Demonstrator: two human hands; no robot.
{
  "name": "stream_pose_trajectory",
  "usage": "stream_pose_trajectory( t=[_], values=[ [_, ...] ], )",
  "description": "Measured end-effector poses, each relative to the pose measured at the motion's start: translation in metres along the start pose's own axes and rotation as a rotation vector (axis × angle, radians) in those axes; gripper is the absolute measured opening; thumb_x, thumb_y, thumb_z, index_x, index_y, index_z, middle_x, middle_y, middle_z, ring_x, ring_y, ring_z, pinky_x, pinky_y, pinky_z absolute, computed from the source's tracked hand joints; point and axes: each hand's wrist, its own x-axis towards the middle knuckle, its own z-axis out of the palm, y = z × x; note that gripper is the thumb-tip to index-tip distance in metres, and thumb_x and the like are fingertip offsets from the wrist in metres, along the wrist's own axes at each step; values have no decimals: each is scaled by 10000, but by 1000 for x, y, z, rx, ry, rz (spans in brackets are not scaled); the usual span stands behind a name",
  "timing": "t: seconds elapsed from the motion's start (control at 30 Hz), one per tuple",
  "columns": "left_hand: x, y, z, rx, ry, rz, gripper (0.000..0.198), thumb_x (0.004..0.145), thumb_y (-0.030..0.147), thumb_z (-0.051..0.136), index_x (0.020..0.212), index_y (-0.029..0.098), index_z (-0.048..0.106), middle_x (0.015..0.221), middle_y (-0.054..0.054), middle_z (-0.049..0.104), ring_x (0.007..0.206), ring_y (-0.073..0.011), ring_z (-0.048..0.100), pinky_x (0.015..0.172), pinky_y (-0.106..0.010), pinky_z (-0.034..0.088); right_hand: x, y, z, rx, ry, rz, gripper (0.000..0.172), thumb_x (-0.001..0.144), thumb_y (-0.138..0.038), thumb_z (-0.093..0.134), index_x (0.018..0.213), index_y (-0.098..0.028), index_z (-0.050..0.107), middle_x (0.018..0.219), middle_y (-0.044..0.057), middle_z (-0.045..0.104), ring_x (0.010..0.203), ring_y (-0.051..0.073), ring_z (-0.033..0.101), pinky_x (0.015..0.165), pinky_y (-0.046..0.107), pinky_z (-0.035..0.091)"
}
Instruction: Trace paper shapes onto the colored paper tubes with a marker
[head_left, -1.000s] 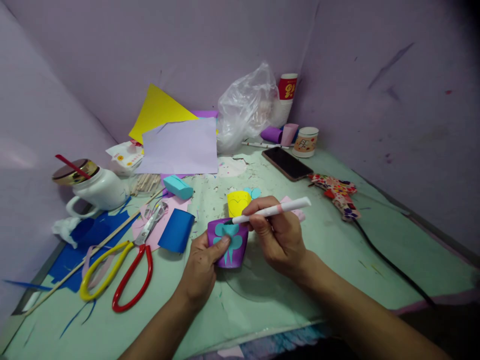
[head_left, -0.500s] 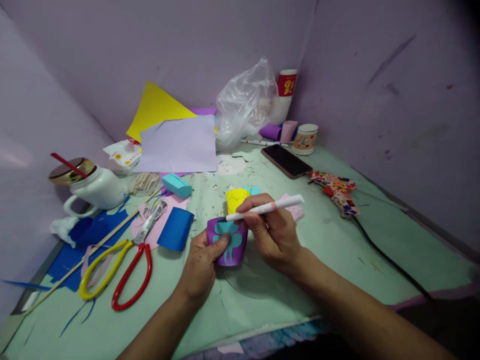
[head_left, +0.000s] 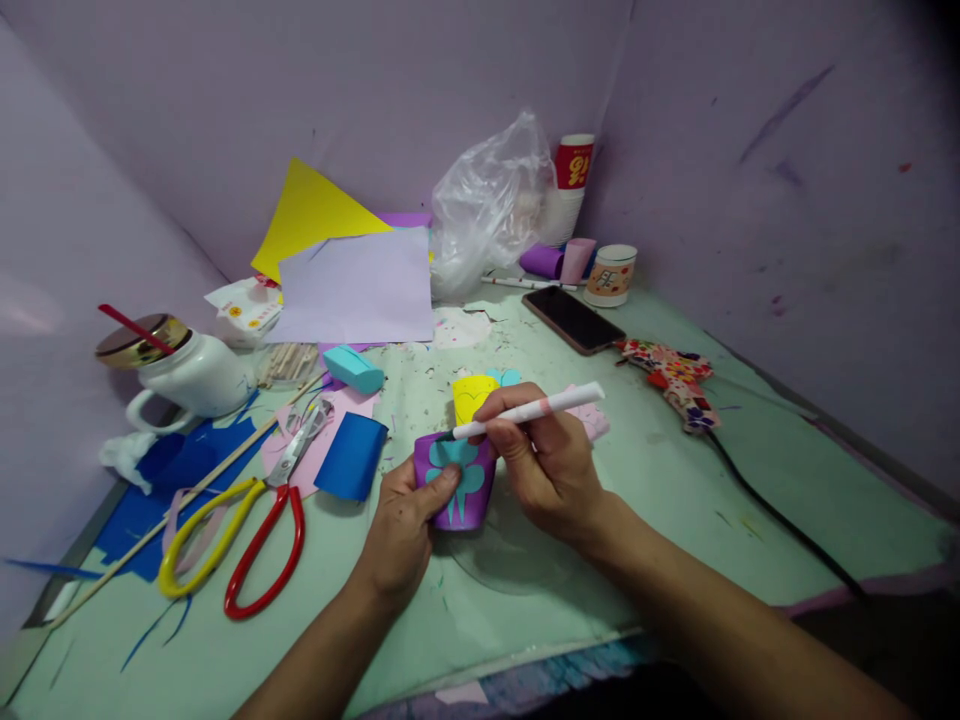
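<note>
My left hand (head_left: pixel 409 525) grips a curved purple paper piece (head_left: pixel 480 505), thumb pressed on the light-blue flower cutout (head_left: pixel 471 478) that lies on its face. In my right hand (head_left: pixel 551 465) is a white marker (head_left: pixel 562 402), pinched between thumb and fingers. Its dark tip meets the upper part of the purple piece and the cutout. Just behind stands a yellow paper piece (head_left: pixel 472 398) with a curved line drawn on it. Light-blue paper (head_left: pixel 506 377) and pink paper (head_left: pixel 589 412) lie behind my right hand, partly hidden.
Scissors (head_left: pixel 277 490), a blue paper piece (head_left: pixel 351 457), a wooden stick (head_left: pixel 187 497) and a white mug (head_left: pixel 196 378) are on the left. Paper sheets (head_left: pixel 356 287) and a plastic bag (head_left: pixel 487 210) stand behind. A phone (head_left: pixel 574 320), paper cup (head_left: pixel 610 276) and corded, cloth-covered tool (head_left: pixel 671 385) are right.
Both hands keep their hold. The marker's rear end has shifted slightly left and down, while its tip stays at the top of the purple piece.
</note>
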Motion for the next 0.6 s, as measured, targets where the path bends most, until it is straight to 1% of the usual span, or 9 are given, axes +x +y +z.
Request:
stream_pose_trajectory(
  t=[0.1,0.27,0.47,0.6],
  values=[
    [-1,0,0,-9,-3,-4,279,555,311,839,749,144,729,630,-3,676,554,-90,535,553,-195,440,0,2,0,-1,18,-30,62,925,-201,465,906,-208,523,775,13,594,588,105,565,492,217,453],
    [-2,0,0,-16,-7,6,265,559,306,838,736,143,727,621,3,668,553,-86,538,560,-194,448,-1,3,-1,-16,30,-26,63,917,-185,470,899,-198,529,761,13,592,565,99,553,488,213,442],
    [-2,2,2,-21,6,1,300,534,316,849,747,144,727,591,15,642,524,-79,516,559,-202,455,-1,2,-2,-39,23,-26,67,913,-190,468,890,-202,530,710,0,588,535,101,528,476,217,427],
    [-1,2,2,-19,12,-2,302,529,322,853,736,143,724,589,13,639,530,-83,520,549,-198,450,-1,2,-3,-39,23,-24,68,908,-182,468,886,-200,530,711,-1,586,523,97,516,471,216,424]
  ],
)
